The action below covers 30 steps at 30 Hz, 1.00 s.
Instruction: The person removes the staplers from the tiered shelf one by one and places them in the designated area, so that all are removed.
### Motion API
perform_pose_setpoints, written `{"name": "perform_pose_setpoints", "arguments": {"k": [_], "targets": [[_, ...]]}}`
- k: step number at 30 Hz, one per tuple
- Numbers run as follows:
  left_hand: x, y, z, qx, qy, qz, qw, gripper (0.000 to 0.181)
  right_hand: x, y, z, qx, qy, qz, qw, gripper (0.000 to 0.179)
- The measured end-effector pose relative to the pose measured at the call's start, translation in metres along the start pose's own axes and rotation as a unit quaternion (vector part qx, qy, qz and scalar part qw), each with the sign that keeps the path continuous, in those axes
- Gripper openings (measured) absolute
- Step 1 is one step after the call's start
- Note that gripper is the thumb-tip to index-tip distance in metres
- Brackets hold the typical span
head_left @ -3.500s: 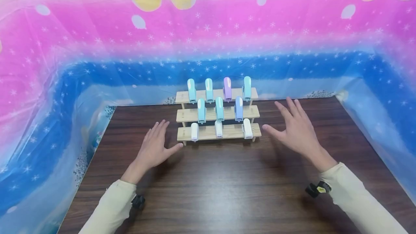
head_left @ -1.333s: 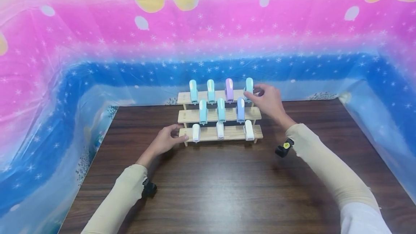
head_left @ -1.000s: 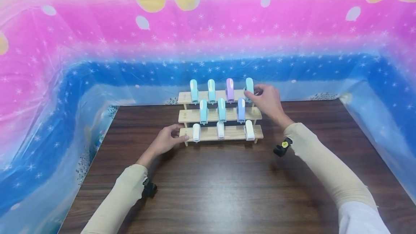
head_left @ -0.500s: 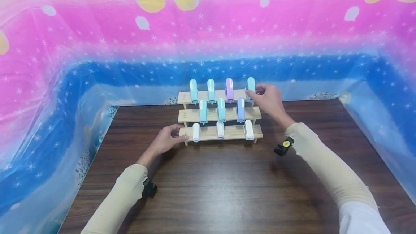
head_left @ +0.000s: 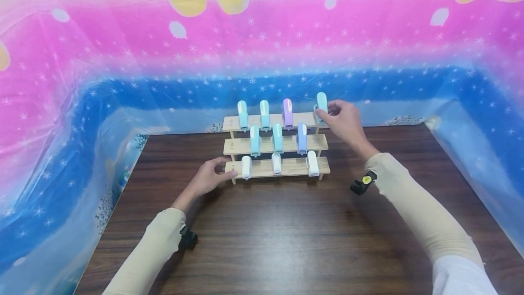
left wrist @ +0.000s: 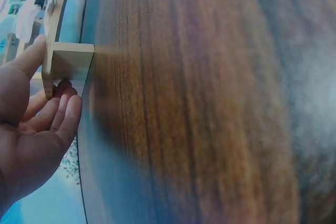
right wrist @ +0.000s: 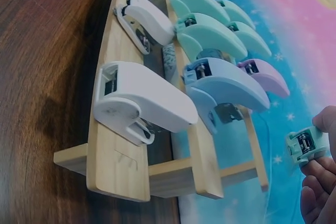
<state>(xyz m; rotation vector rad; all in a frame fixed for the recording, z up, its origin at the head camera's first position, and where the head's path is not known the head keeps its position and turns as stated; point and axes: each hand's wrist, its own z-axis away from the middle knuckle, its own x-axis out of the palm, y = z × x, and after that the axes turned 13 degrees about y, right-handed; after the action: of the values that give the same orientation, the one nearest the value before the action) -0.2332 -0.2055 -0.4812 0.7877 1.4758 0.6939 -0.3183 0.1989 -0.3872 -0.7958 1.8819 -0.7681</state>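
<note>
My right hand (head_left: 347, 123) pinches a mint-green stapler (head_left: 321, 100) between thumb and fingers, above the right end of the top tier. In the right wrist view the held stapler (right wrist: 305, 145) shows its spring end and is apart from the wooden rack (right wrist: 118, 169). The left hand (head_left: 208, 178) holds the left end of the lowest tier, its thumb on top and fingers below, as the left wrist view shows at the rack (left wrist: 73, 56). A purple stapler (head_left: 288, 114) and two mint-green ones share the top tier.
On the middle tier stand two mint-green staplers and a blue-violet stapler (head_left: 302, 138). White staplers (head_left: 313, 163) line the lowest tier. The rack stands near the back of a dark wooden table (head_left: 266, 231), with a printed cloth (head_left: 184, 85) behind and at both sides.
Both hands came in to the rack from open poses. My right hand took hold of the right-hand top stapler and has moved it up and rightward. The left hand stays on the rack.
</note>
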Motion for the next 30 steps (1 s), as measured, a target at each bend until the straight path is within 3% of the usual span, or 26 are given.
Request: {"name": "perform_pose_setpoints", "arguments": {"k": [16,30], "targets": [[0.000,0.000,0.001,-0.013,0.005,0.004,0.9999,0.062,-0.028,0.005,-0.003,-0.009,0.027,0.018,0.9994,0.054],[0.001,0.000,0.001,-0.022,0.002,0.006,0.9997,0.063,-0.045,0.027,0.005,-0.003,0.051,0.034,0.9981,0.056]]}}
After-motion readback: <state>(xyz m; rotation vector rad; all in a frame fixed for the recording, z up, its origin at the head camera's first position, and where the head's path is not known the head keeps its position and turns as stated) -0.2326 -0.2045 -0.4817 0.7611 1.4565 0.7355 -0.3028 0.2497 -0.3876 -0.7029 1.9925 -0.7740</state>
